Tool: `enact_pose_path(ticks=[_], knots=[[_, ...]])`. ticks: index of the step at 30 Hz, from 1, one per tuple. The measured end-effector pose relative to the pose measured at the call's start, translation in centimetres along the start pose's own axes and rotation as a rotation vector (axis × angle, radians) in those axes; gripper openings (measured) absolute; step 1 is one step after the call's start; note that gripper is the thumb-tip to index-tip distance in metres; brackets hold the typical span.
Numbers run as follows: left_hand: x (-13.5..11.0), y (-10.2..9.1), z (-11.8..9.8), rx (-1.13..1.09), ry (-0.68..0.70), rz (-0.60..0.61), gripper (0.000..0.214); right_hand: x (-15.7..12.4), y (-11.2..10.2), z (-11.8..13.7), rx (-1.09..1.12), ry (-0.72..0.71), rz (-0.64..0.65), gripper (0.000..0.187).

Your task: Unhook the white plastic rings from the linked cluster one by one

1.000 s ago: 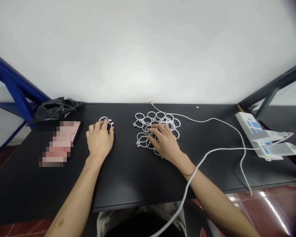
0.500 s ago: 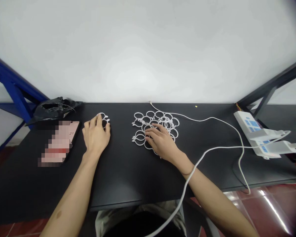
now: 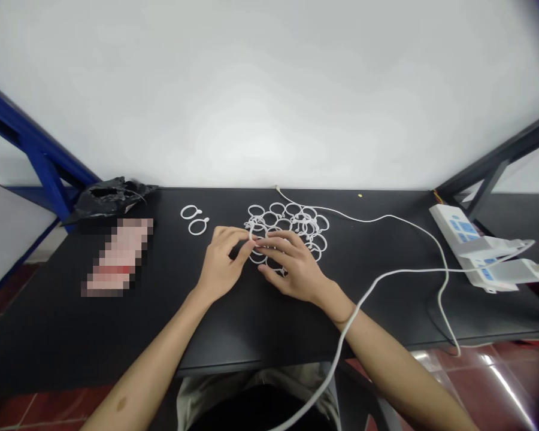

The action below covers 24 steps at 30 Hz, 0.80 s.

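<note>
A pile of white curtain rings, each a thin loop with a small eyelet, lies spread on the black table. My left hand is at the pile's left edge, its thumb and index finger pinched on a ring there. Over the front of the pile rests my right hand, fingers stretched and a little apart, touching or just above the rings; those under it are partly hidden. Two separate rings, an upper ring and a lower ring, lie side by side to the left.
A pixelated pink phone and a crumpled black plastic bag are on the left. At right lies a white power strip with plugged-in adapters. A white cable passes over my right forearm. A wall stands behind the black table.
My left hand has left the two separate rings and moved right to the pile, where it pinches a ring. The right hand stays over the pile. The camera view has shifted slightly.
</note>
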<state>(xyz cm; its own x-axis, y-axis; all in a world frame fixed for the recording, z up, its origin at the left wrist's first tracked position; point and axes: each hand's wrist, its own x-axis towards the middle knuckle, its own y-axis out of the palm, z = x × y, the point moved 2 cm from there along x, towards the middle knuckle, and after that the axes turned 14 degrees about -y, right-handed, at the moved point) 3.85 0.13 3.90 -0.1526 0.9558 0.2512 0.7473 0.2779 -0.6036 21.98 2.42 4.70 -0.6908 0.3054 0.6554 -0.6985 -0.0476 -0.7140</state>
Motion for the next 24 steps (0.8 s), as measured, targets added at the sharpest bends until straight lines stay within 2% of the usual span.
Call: enact_pose_path(ticks=[4,7,11,15,24], knots=[[-0.1,0.1,-0.2,-0.074,0.011,-0.004,0.016,0.0,0.1,0.2,0.018,-0.043,-0.050,0.016],[-0.2,0.0,0.1,-0.051,0.043,-0.022,0.014,0.0,0.0,0.0,-0.043,0.019,-0.119,0.015],[-0.7,0.9,0.1,0.099,0.254,0.009,0.012,-0.3,-0.3,-0.5,-0.113,0.124,-0.150,0.028],[-1.4,2.0,-0.2,0.181,0.411,0.025,0.013,-0.6,-0.1,-1.1,-0.118,0.135,-0.070,0.016],[-1.5,2.1,-0.4,0.163,0.424,-0.022,0.012,-0.7,0.0,-1.0,-0.035,0.197,-0.149,0.019]])
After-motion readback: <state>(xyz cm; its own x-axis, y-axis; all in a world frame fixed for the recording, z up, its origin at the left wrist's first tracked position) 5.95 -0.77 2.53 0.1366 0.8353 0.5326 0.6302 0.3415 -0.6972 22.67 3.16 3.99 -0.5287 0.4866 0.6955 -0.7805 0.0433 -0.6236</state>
